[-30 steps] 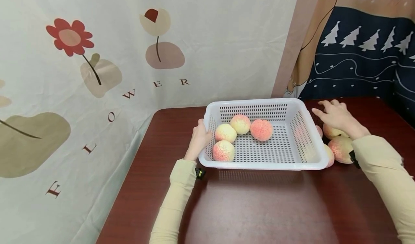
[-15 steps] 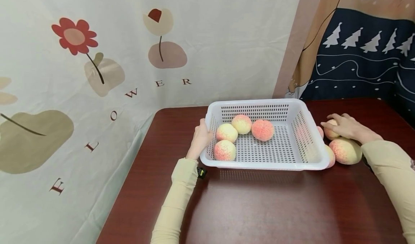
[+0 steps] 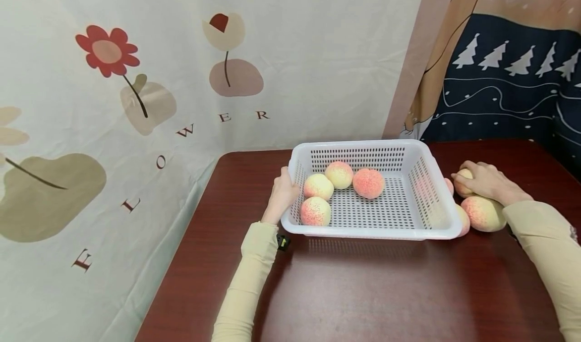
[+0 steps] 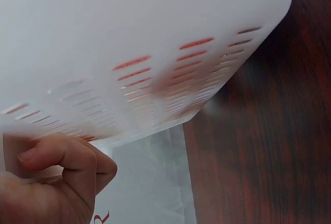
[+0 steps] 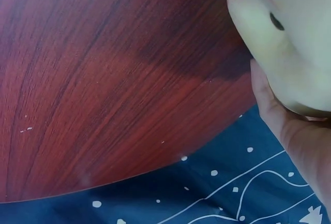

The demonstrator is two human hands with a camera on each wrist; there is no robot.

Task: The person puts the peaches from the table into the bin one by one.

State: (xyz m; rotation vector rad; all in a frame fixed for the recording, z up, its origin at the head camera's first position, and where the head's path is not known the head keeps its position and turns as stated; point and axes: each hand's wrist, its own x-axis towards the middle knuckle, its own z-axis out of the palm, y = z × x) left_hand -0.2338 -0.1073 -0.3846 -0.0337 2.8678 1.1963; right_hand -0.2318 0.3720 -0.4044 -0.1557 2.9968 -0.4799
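In the head view, my left hand (image 3: 281, 196) grips the left rim of a white perforated plastic basket (image 3: 363, 232). The left wrist view has its curled fingers (image 4: 67, 154) at the basket's edge, beside the slotted wall (image 4: 139, 22). Inside the basket lie a reddish peach (image 3: 368, 183) and several yellow-pink ones, such as the front-left peach (image 3: 315, 211). To the basket's right, my right hand (image 3: 492, 181) curls over a peach (image 3: 463, 183), its thumb and fingers around it. A pale peach (image 5: 305, 43) fills a corner of the right wrist view, partly hiding that hand (image 5: 292, 133).
A larger peach (image 3: 483, 214) sits just in front of the right hand. Another peach (image 3: 463, 220) is partly hidden against the basket's right wall. All stand on a dark red-brown wooden table (image 3: 372, 291), with a printed curtain (image 3: 317, 59) hanging behind it.
My right hand has come down from above the peaches onto one beside the basket and closed around it. The left hand stays on the rim. The view shifts slightly.
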